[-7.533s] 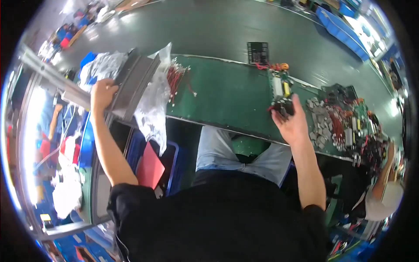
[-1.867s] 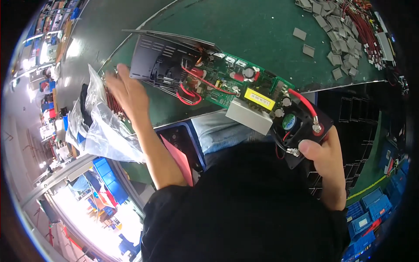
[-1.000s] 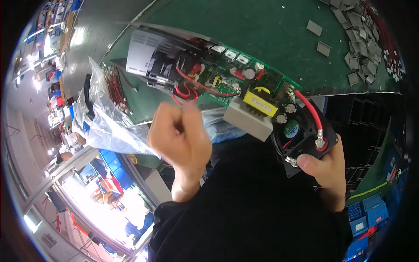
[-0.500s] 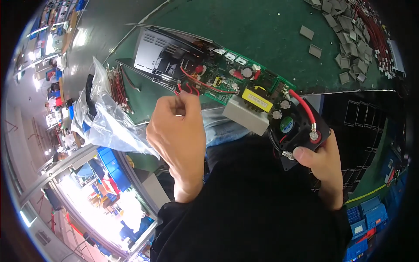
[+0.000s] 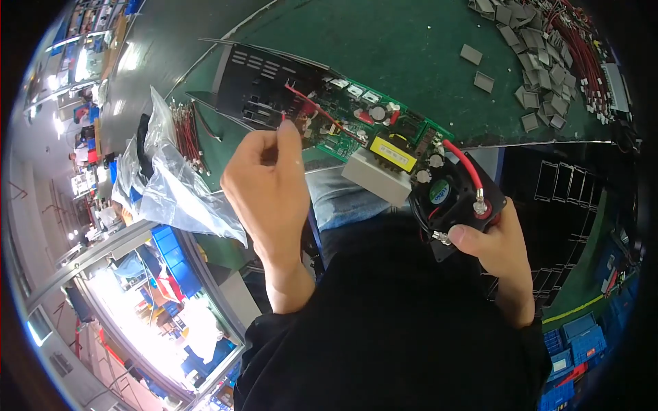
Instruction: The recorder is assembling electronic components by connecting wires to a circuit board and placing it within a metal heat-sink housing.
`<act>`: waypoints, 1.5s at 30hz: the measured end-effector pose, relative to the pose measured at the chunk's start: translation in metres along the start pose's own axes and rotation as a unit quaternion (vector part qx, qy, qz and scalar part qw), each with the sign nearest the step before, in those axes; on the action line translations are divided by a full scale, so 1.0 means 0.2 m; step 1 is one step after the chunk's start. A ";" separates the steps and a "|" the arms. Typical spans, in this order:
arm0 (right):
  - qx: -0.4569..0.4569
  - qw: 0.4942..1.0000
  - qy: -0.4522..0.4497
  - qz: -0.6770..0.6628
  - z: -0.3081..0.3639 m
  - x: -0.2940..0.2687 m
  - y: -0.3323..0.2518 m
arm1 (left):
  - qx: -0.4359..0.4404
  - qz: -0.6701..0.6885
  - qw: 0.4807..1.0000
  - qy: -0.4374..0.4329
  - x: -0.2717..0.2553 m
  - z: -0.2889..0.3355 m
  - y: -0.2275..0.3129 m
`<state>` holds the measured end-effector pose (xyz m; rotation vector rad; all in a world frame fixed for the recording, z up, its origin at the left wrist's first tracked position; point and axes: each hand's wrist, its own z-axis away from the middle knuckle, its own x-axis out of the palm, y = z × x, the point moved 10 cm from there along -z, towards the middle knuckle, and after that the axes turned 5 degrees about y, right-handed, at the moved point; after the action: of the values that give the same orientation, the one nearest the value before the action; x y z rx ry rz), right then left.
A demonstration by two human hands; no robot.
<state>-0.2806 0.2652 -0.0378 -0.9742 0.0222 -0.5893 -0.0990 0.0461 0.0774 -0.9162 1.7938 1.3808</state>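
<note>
The green board [image 5: 356, 127] is over the near edge of the tabletop [image 5: 377, 41], slanting down from left to right. I cannot tell if it touches the tabletop. On top of the board sits a yellow block [image 5: 393, 154]. A gray metal block [image 5: 375, 178] is on the board's near side. A thin red wire [image 5: 325, 116] runs across the board's left part. A black metal box [image 5: 257, 75] with slots is at the board's left end. At its right end is a black fan [image 5: 440, 192], and a fat red wire [image 5: 466, 164] goes from the board to the plate by the fan.

The right hand [image 5: 497, 250] holds the fan's plate at the corner, with the thumb on top. The left hand [image 5: 271, 178] is by the board's left end, finger and thumb pinched around a red wire end [image 5: 283, 117] that pokes out at their tips.

Far to the left of the board are a bunch of red wires [image 5: 186, 137] and a clear plastic bag [image 5: 175, 188]. To the right of the board, farther back, lie two loose gray bits [image 5: 478, 68], a pile of gray bits [image 5: 531, 58] and more red wires [image 5: 586, 61]. Below the board is a leg in blue jeans [image 5: 346, 195].
</note>
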 end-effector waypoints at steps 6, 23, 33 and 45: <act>-0.017 1.000 -0.004 -0.010 0.00 0.01 -0.02 | 0.005 -0.083 0.994 0.067 -0.08 -0.07 -0.03; -0.041 0.998 0.006 0.055 -0.14 0.12 -0.20 | 0.035 0.006 0.997 0.073 0.04 -0.71 -0.62; -0.106 0.981 0.133 0.088 -0.26 0.01 -0.46 | 0.089 -0.165 0.982 0.007 0.05 -0.57 -0.70; -0.332 0.658 0.333 0.588 -0.43 -0.30 -0.99 | 0.010 0.114 0.993 -0.027 -0.06 -0.62 -0.33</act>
<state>-0.4470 0.1447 0.0529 -1.1398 1.5337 0.3816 -0.0499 -0.0864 0.0798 -0.6723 1.9133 1.5101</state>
